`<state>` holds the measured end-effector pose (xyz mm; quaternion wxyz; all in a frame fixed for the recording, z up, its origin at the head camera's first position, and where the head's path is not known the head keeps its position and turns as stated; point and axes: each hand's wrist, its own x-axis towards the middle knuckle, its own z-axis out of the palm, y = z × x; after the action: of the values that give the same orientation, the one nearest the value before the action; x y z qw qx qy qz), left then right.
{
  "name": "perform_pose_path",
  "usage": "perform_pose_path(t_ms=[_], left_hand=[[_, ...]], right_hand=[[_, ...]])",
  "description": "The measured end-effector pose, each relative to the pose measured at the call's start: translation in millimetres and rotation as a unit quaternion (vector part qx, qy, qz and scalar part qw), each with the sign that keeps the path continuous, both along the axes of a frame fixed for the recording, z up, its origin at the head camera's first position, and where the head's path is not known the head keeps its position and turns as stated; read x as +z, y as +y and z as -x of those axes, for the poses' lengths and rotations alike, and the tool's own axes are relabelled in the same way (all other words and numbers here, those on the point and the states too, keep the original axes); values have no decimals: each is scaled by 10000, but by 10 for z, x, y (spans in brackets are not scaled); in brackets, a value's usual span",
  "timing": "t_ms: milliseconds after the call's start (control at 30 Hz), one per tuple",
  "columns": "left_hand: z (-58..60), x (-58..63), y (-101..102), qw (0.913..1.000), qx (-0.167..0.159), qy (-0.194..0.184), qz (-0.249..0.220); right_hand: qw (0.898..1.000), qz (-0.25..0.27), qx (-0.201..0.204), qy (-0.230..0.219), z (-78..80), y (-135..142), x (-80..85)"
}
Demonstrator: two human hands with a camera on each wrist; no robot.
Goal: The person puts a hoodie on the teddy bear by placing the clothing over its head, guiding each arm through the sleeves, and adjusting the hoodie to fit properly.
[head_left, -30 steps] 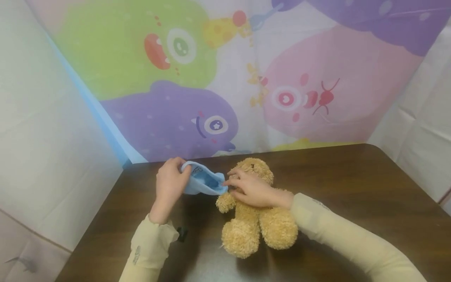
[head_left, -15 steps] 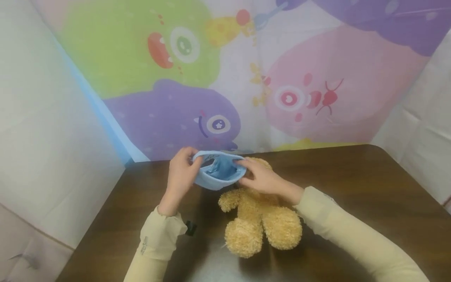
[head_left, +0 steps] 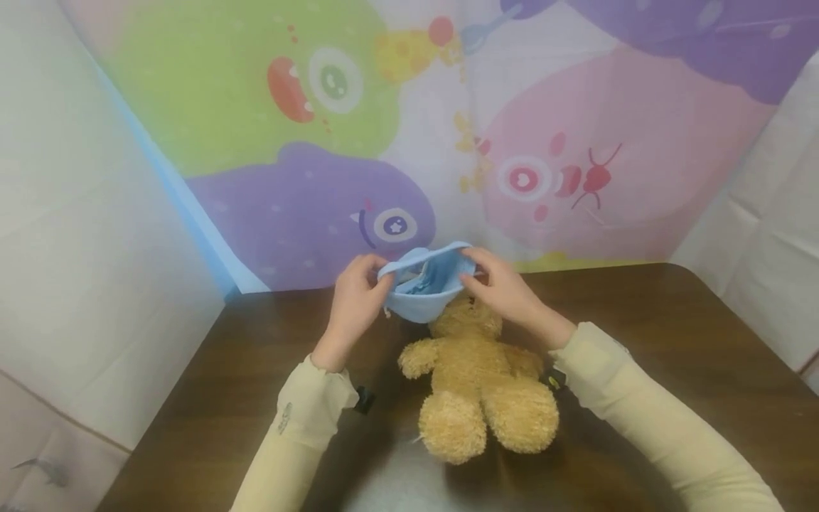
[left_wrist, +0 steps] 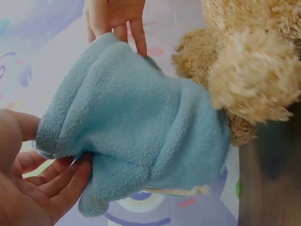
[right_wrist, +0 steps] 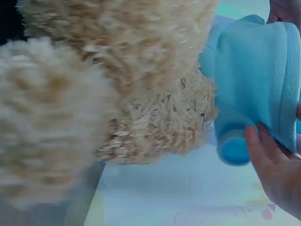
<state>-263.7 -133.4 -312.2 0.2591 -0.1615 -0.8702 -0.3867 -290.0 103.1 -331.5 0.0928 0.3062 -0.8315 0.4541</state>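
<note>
Both hands hold a small light-blue fleece doll's top (head_left: pixel 419 306) by its rim, its wide opening facing the head camera. My left hand (head_left: pixel 358 295) pinches the left side, thumb over the rim. On the opposite side, my right hand (head_left: pixel 508 288) grips the rim, fingers on the cloth near a short tubular sleeve (right_wrist: pixel 234 149) in the right wrist view. A cream cord (left_wrist: pixel 188 190) hangs from the top in the left wrist view. Just below the top is a tan plush teddy bear (head_left: pixel 461 363), legs toward me; the top overlaps part of its head.
The bear is on a dark brown wooden table (head_left: pixel 627 320). Behind the table's far edge hangs a backdrop (head_left: pixel 441 128) printed with cartoon monsters. Pale sheets (head_left: pixel 96 235) hang at both sides. Dark wrist gear (head_left: pixel 365 400) sits at the left cuff.
The right hand has left the bear and taken hold of the top's rim. Both hands have lifted the top up and to the right, over the bear's head, and its opening is spread wider.
</note>
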Motion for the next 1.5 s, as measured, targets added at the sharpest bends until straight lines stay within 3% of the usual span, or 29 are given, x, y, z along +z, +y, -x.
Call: perform_pose_path(t_ms=[133, 267, 333, 500, 633, 767, 967, 1100, 1200, 1367, 1500], left_hand=[[41, 73, 80, 9994, -99, 323, -56], [109, 121, 188, 9980, -373, 519, -15], [141, 119, 244, 9975, -500, 504, 71], [199, 42, 355, 9965, -716, 384, 175], [224, -69, 411, 9960, -843, 60, 301], [221, -230, 440, 9930, -865, -582, 555], [180, -536, 467, 9871, -659, -1201, 834], [148, -685, 481, 9828, -535, -1315, 1178], [130, -732, 482, 9825, -433, -1296, 1263], [131, -797, 470, 9843, -230, -1412, 1034], [148, -852, 462, 9796, -177, -1886, 670]], right_hand=[[9978, 604, 140, 235, 37, 14, 41], [9922, 999, -245, 697, 66, 59, 79], [9898, 1029, -497, 847, 75, 97, 70], [9892, 908, -680, 926, 90, 200, -6], [9901, 775, -655, 968, 94, 275, -104], [9899, 374, -1013, 919, 73, 336, -269], [9809, -87, -1943, 104, 1, 373, -513], [9721, -96, -2287, -515, -11, 371, -610], [9606, -36, -2566, -1064, 2, 365, -665], [9456, -1, -2236, -2363, 38, 358, -751], [9358, 93, -1381, -3242, 54, 352, -799]])
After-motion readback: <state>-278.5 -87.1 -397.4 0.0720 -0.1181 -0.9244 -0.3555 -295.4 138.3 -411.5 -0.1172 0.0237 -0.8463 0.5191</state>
